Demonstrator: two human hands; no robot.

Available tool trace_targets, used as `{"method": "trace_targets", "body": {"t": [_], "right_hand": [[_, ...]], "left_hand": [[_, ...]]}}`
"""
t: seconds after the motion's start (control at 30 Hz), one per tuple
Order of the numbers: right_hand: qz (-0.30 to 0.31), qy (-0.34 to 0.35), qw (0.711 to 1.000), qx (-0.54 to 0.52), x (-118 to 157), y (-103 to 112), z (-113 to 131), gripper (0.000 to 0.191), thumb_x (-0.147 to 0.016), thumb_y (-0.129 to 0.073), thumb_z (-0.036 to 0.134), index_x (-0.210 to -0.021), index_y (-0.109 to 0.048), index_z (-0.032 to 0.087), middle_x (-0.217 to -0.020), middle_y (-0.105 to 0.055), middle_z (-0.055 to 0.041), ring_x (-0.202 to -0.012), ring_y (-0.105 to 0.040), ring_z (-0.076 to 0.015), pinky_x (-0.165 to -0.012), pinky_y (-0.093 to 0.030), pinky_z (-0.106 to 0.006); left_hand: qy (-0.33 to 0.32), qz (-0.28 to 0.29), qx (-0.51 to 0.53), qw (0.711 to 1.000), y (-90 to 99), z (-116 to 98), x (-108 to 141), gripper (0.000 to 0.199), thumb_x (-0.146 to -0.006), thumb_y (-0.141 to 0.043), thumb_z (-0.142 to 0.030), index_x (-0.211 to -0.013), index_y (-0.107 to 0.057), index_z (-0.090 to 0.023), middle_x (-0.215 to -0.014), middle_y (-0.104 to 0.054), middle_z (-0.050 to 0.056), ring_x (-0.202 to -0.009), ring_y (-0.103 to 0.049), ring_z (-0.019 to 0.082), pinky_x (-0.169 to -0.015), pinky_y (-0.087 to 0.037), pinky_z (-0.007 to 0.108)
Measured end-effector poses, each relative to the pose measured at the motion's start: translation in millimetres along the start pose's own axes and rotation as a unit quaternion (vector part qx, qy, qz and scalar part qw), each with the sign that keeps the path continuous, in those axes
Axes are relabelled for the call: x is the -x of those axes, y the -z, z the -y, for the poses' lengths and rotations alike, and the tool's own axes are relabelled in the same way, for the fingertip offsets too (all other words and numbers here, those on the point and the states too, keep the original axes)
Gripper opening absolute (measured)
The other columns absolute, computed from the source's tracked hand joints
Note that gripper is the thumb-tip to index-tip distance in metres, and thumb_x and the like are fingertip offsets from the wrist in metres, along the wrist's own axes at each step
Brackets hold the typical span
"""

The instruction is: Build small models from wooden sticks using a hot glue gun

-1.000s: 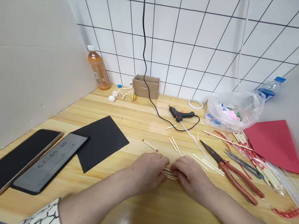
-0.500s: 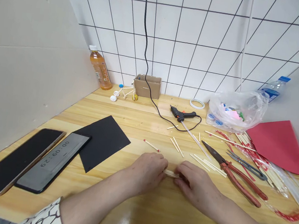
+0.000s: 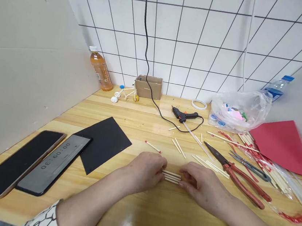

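Several short wooden sticks [image 3: 172,177] lie side by side between my hands, close over the tabletop. My left hand [image 3: 149,171] has its fingers curled on their left ends, the fingertips partly hidden. At the right ends, my right hand [image 3: 197,180] holds them between thumb and fingers. Beyond my left hand lies a red-tipped stick [image 3: 153,147]. Two short sticks [image 3: 179,148] rest past the gap between my hands, and more cut sticks [image 3: 210,165] lie just beyond my right hand.
Red-handled pliers [image 3: 242,179] and scissors [image 3: 250,166] lie at the right. A black glue gun [image 3: 184,115] with its cord sits farther back. At left are black paper [image 3: 103,144] and two phones, one showing a timer [image 3: 55,163]. A plastic bag [image 3: 240,111] stands back right.
The sticks have turned from a tight bundle into a flat row with their sides showing. My left hand has shifted slightly left, and the timer has advanced one second.
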State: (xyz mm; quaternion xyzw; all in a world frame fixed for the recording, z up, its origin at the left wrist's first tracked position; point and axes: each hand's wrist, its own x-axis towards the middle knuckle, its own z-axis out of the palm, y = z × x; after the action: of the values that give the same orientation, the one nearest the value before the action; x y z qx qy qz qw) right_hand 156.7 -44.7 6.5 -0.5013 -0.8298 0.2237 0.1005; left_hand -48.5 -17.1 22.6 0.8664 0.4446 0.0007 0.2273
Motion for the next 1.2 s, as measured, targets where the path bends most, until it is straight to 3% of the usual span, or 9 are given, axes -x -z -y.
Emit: {"method": "trace_targets", "body": {"t": [0.2, 0.47, 0.7, 0.93, 1.2], "right_hand": [[0.029, -0.025, 0.999, 0.020, 0.9, -0.1, 0.9, 0.004, -0.073, -0.052, 0.018, -0.071, -0.054, 0.021, -0.066, -0.059, 0.0011, -0.059, -0.051, -0.0125, -0.053, -0.033, -0.023], [0.021, 0.003, 1.000, 0.008, -1.3, -7.4, 1.1, 0.014, -0.078, -0.045, 0.015, -0.079, -0.058, 0.020, -0.075, -0.062, -0.0023, -0.069, -0.055, -0.0153, -0.061, -0.039, -0.026], [0.022, 0.024, 0.999, -0.016, -1.4, -4.1, 6.6, 0.014, -0.079, -0.044, 0.014, -0.079, -0.056, 0.020, -0.075, -0.061, -0.0023, -0.068, -0.054, -0.0146, -0.059, -0.039, -0.025], [0.027, 0.003, 0.999, -0.020, -0.6, -5.0, 10.5, 0.006, -0.075, -0.054, 0.022, -0.081, -0.056, 0.020, -0.072, -0.059, -0.0016, -0.064, -0.052, -0.0138, -0.055, -0.038, -0.024], [0.027, -0.005, 0.999, -0.021, -0.1, -6.7, 10.2, 0.009, -0.073, -0.054, 0.018, -0.082, -0.056, 0.019, -0.076, -0.058, -0.0019, -0.068, -0.052, -0.0149, -0.058, -0.038, -0.025]], "left_hand": [[0.010, 0.019, 0.007, 1.000, 2.4, 1.1, 1.3, 0.009, -0.068, -0.047, -0.017, -0.068, -0.056, -0.019, -0.067, -0.062, 0.000, -0.061, -0.055, 0.014, -0.052, -0.036, 0.023], [0.005, 0.011, -0.002, 1.000, -4.2, 0.3, -1.0, 0.012, -0.071, -0.046, -0.017, -0.068, -0.057, -0.018, -0.066, -0.062, 0.002, -0.061, -0.057, 0.016, -0.052, -0.036, 0.024], [0.000, 0.015, -0.007, 1.000, -2.4, -2.0, -1.2, 0.014, -0.072, -0.044, -0.017, -0.069, -0.058, -0.018, -0.066, -0.062, 0.003, -0.062, -0.057, 0.017, -0.053, -0.038, 0.025], [0.016, 0.020, 0.006, 1.000, -2.7, -4.1, -0.4, 0.013, -0.072, -0.046, -0.019, -0.071, -0.059, -0.018, -0.067, -0.062, 0.003, -0.061, -0.056, 0.015, -0.052, -0.037, 0.024], [0.010, 0.005, 0.019, 1.000, -6.4, -1.3, -0.5, 0.014, -0.071, -0.046, -0.019, -0.075, -0.059, -0.019, -0.070, -0.063, 0.002, -0.064, -0.056, 0.016, -0.053, -0.036, 0.024]]}}
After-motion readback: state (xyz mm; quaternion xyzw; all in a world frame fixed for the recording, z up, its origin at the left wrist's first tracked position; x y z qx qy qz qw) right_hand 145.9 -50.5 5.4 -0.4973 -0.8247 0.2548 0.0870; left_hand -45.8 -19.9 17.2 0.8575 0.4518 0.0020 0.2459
